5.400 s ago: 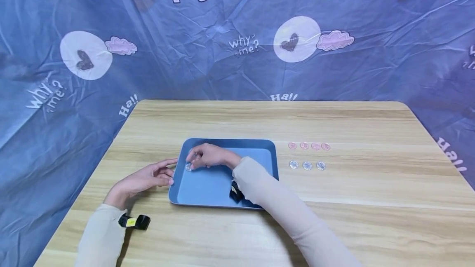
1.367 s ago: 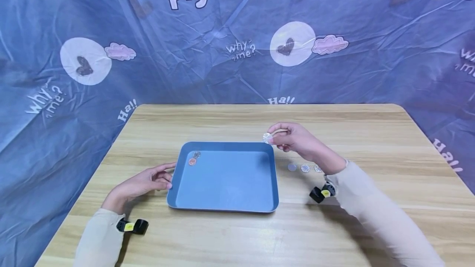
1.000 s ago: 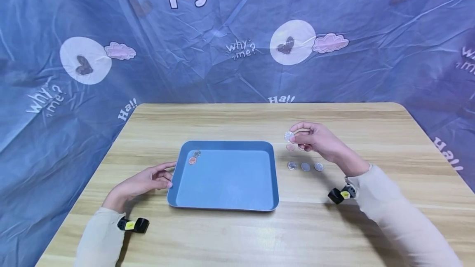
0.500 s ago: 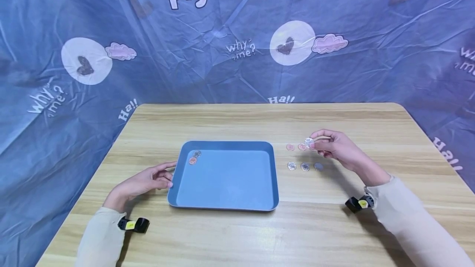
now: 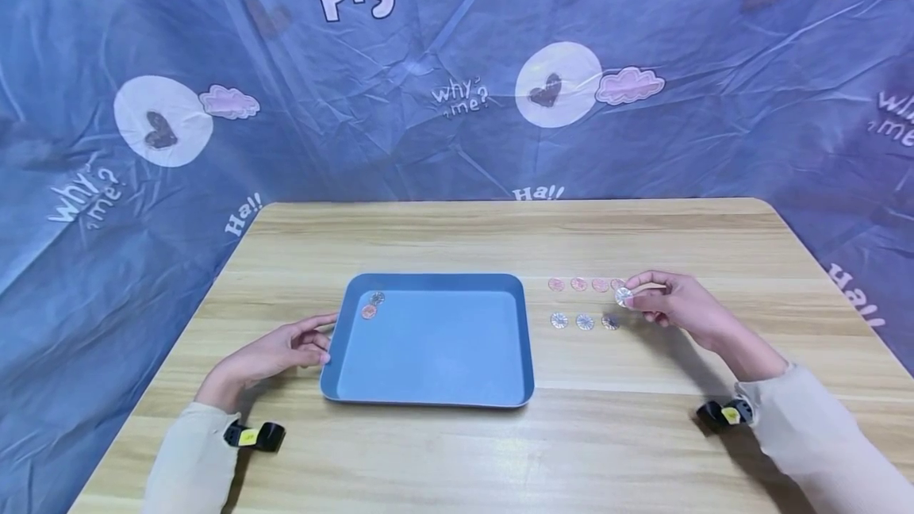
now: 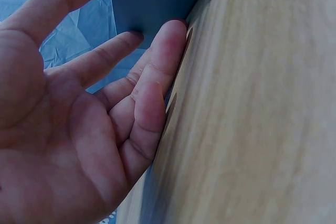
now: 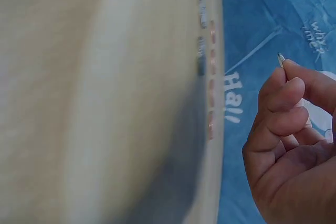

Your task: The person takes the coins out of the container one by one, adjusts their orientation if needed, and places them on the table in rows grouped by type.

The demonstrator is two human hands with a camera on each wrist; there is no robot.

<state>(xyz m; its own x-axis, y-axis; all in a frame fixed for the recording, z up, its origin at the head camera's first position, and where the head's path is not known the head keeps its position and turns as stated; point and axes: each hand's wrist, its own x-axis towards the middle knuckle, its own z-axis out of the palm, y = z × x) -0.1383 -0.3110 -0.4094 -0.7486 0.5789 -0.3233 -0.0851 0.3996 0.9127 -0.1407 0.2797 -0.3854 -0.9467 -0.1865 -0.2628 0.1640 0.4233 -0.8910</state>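
Note:
In the head view my right hand (image 5: 674, 308) pinches a silver coin (image 5: 624, 297) between thumb and fingertips, above the table. In the right wrist view that coin (image 7: 281, 60) shows edge-on. Pink coins (image 5: 578, 285) lie in a row on the table, the rightmost partly hidden by the held coin. Silver coins (image 5: 585, 322) form a nearer row. My left hand (image 5: 274, 351) rests at the left side of the blue tray (image 5: 435, 399); its fingertips touch the wall in the left wrist view. Inside the tray, a grey coin (image 5: 378, 297) and an orange coin (image 5: 368, 312) lie at the far left.
The wooden table (image 5: 443, 466) carries the tray left of the coin rows. A printed blue cloth (image 5: 400, 141) hangs behind and beside it. Black wrist cameras (image 5: 255, 436) sit on both sleeves.
My right hand has travelled from inside the tray, past its far right corner, to the right end of the coin rows, holding the silver coin. The left hand stays at the tray.

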